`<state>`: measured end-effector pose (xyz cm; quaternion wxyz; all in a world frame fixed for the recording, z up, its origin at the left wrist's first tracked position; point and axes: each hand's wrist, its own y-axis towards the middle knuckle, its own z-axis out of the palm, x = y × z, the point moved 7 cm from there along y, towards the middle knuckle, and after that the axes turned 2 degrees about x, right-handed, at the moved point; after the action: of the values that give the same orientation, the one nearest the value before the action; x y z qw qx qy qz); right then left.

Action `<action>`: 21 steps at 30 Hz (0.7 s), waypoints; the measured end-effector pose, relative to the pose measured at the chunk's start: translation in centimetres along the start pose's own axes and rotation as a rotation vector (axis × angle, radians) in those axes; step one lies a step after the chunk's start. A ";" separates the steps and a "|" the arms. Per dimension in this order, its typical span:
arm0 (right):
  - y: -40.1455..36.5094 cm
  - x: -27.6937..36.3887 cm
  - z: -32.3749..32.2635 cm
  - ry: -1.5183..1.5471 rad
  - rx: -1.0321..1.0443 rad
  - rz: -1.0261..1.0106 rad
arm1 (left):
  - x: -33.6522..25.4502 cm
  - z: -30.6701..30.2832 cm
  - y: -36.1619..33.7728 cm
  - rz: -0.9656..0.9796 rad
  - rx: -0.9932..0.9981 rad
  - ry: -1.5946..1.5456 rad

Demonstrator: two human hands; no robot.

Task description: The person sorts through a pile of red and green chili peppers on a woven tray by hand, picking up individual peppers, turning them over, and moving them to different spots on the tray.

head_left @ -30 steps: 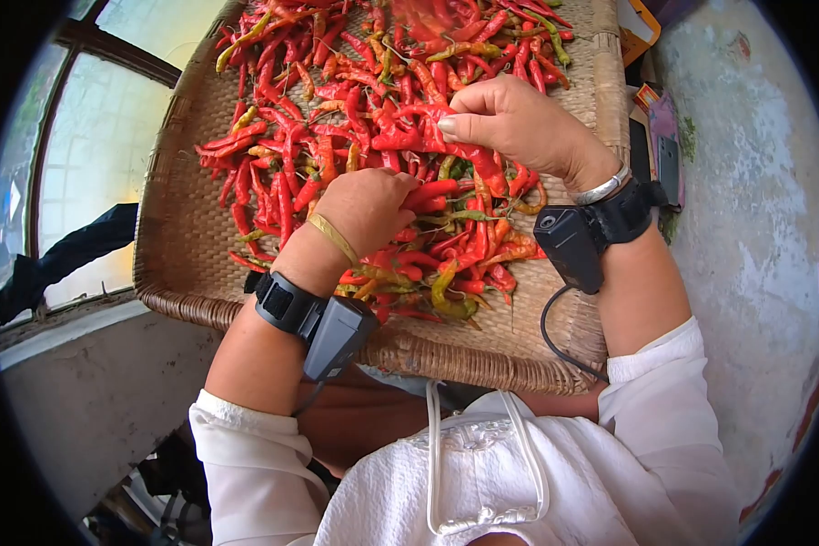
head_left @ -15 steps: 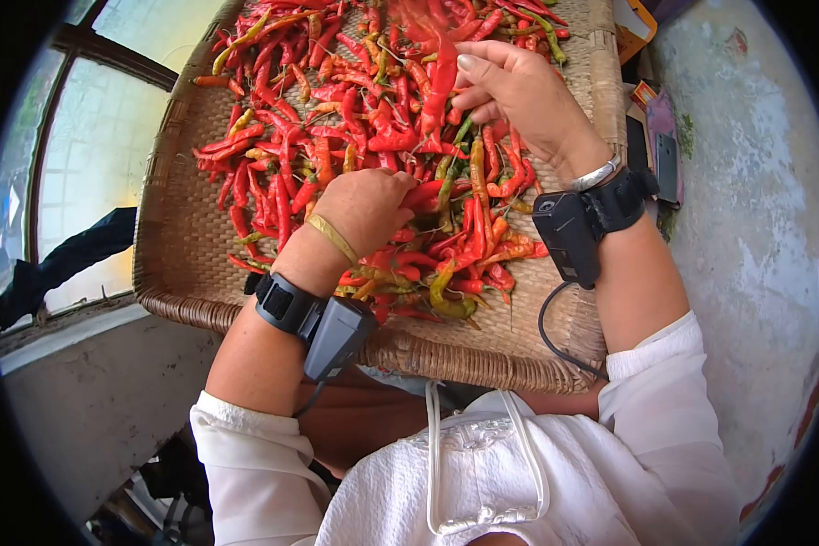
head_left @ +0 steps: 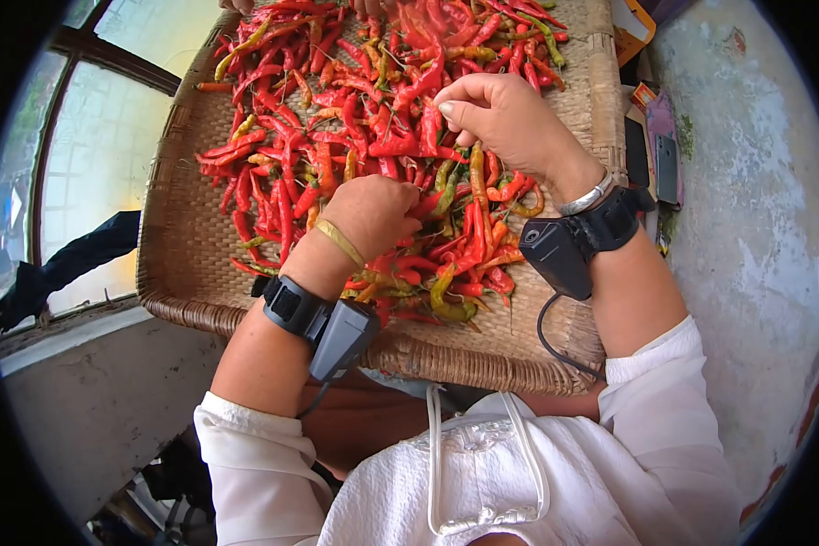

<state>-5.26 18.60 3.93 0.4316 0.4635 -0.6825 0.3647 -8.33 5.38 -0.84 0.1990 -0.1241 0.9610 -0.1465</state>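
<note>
Inside the woven tray (head_left: 482, 349), chilli peppers (head_left: 287, 150) are lying heaped. Toward the tray's near rim, the left hand (head_left: 369, 214) is curling over them, its grip hidden. Toward the tray's right side, the right hand (head_left: 510, 118) is keeping thumb and forefinger narrow; whether they are pinching anything is unclear.

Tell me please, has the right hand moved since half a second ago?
Yes, the right hand has moved back toward the person, closer to the basket's near rim.

The basket's (head_left: 196, 271) far end is cut off by the top edge, as is another person's hand (head_left: 367, 8). Left-hand (head_left: 369, 217) fingertips: hidden. Uppermost peppers (head_left: 428, 25): blurred.
</note>
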 end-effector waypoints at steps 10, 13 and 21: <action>-0.6 0.2 2.0 -0.447 0.053 -0.191 | 1.5 -3.2 -1.1 -0.086 -0.218 -0.115; -0.4 0.3 1.1 -0.356 -0.085 -0.187 | 2.1 -4.3 -1.5 -0.123 -0.275 -0.196; -0.9 0.4 2.5 0.240 0.193 0.112 | 0.7 -5.1 -2.1 -0.076 -0.361 -0.651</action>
<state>-5.14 15.98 3.47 0.4424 0.4169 -0.6128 0.5049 -10.73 4.42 4.05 0.4636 -0.2329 0.8524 0.0651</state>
